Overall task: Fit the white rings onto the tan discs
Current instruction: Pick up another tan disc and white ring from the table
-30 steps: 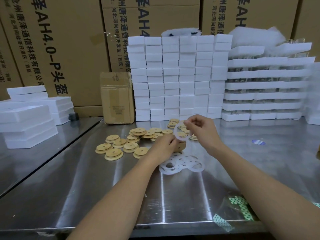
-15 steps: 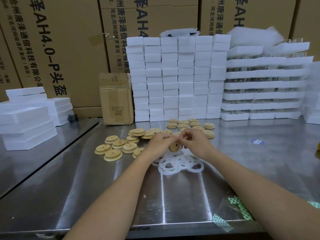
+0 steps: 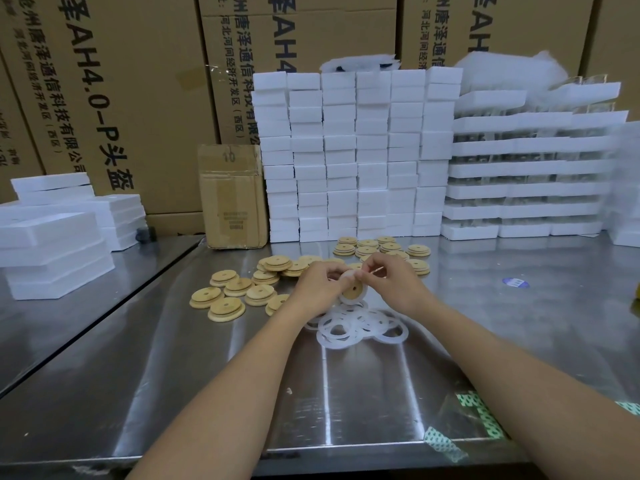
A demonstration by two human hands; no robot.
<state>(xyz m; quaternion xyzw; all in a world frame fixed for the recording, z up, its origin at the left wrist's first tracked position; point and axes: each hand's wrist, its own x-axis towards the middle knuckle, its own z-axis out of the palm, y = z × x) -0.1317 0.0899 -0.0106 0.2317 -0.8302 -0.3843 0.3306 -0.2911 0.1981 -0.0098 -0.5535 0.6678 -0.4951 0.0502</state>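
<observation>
1 tan disc was held upright above the tabletop, between the 2 hands, with its centre hole turned toward the camera. It was gripped at its left edge by the curled fingers of the left hand. A white ring was seen lying around the lower rim of that disc, and it was pinched against the disc's upper edge by the thumb and fingertips of the right hand. How far the ring was seated behind the fingers could not be told.

Just below the hands, a loose pile of white rings was spread flat on the tabletop, the rings overlapping one another. Bare discs were scattered to the left of the hands, some stacked in 2s. A further group of discs was laid behind the hands, near a wall of stacked white foam blocks. A small cardboard box was stood upright beside that wall, and white foam slabs were piled at the far left. Large printed cartons were ranged along the back. Strips of green-patterned tape were stuck near the front right edge.
</observation>
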